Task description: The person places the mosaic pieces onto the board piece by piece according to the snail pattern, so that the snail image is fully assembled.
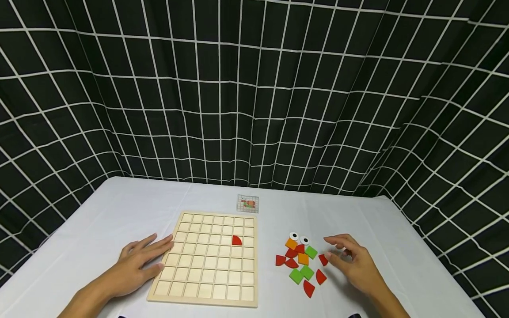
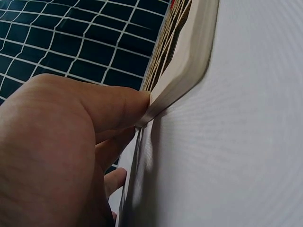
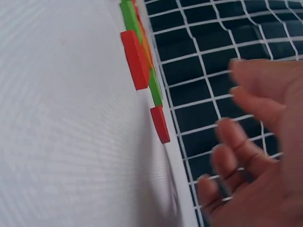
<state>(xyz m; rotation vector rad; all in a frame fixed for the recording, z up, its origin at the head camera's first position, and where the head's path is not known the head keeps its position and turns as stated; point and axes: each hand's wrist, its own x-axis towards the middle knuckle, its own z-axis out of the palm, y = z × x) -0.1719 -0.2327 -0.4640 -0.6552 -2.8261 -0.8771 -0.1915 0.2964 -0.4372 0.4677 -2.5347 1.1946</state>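
Note:
My left hand [image 1: 137,267] lies at the left edge of a wooden grid board [image 1: 203,304], fingers straight and fingertips on its rim. In the left wrist view the thumb [image 2: 120,106] touches the board's side [image 2: 189,56]. One red quarter-round piece [image 1: 237,240] sits in a cell toward the board's upper right. My right hand [image 1: 355,265] hovers right of the loose pieces, thumb and fingers apart with nothing between them. Its thumb tip overlaps a red piece [image 1: 323,259] in the head view. In the right wrist view the right hand [image 3: 255,156] is raised off the cloth.
Right of the board lie several loose pieces: green squares [image 1: 307,271], orange squares [image 1: 303,259], red quarter-rounds [image 1: 309,289] and two white eye discs [image 1: 294,236]. A small picture card [image 1: 248,204] lies behind the board. A black gridded curtain [image 1: 238,97] surrounds the white table [image 1: 143,198].

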